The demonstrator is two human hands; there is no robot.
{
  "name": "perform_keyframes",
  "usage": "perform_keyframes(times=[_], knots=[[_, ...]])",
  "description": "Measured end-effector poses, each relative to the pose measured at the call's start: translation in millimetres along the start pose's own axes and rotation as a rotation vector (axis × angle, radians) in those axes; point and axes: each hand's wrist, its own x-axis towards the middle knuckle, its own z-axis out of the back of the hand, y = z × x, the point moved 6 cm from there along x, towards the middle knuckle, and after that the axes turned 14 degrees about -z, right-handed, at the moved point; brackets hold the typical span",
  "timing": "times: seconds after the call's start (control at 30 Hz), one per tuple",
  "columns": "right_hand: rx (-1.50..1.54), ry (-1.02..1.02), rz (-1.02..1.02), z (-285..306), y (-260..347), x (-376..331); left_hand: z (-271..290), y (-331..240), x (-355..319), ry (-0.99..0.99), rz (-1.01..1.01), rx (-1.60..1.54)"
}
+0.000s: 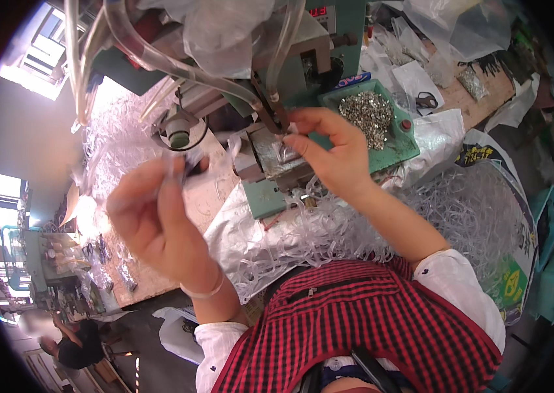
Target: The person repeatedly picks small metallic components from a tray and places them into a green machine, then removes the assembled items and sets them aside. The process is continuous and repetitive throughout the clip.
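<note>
My right hand (339, 150) is at the head of a green bench machine (345, 56). Its thumb and forefinger are pinched together at the machine's metal tip (279, 124), just above a flat metal block (262, 152). Whatever lies between those fingertips is too small to make out. Left of the machine, my left hand (165, 226) is raised and smeared by motion, its thumb and forefinger brought together. Something pale shows faintly at its fingertips, too blurred to name. Behind it a round green-ended knob (178, 139) sticks out of the machine.
A green tray (402, 152) of small shiny metal pieces (368, 118) stands right of the machine. Clear tubes (172, 69) hang in front of it. Heaps of clear plastic strips (466, 209) lie at the right. Another person (80, 344) sits far off at the lower left.
</note>
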Motion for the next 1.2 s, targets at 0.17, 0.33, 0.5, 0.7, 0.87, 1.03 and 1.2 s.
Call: perform_keyframes(times=[0.17, 0.33, 0.5, 0.7, 0.87, 1.03, 1.2], knots=[[0.229, 0.006, -0.064, -8.4, -4.8, -0.9, 5.6, 36.2, -1.0, -0.088, -0.049, -0.063], [0.502, -0.014, -0.241, -12.0, -2.7, -4.1, -4.4, 32.7, 2.1, -0.024, 0.002, -0.141], [0.044, 0.115, -0.128, 17.3, 25.4, -16.6, -23.9, 7.8, -37.7, 0.323, -0.246, -0.085], [-0.496, -0.349, -0.142, 138.8, -72.5, -6.1, -58.2, 3.3, -70.1, 0.674, -0.683, 0.165], [-0.951, -0.235, -0.041, 110.6, -58.2, -25.6, -58.0, 9.7, -80.4, 0.647, -0.702, 0.157], [-1.033, -0.319, 0.069, 91.6, -71.0, 7.1, -49.1, 0.2, -86.0, 0.657, -0.508, 0.128], [-0.99, -0.374, 0.173, 96.4, -62.2, -1.5, 4.7, -27.4, -124.8, 0.497, -0.364, 0.326]])
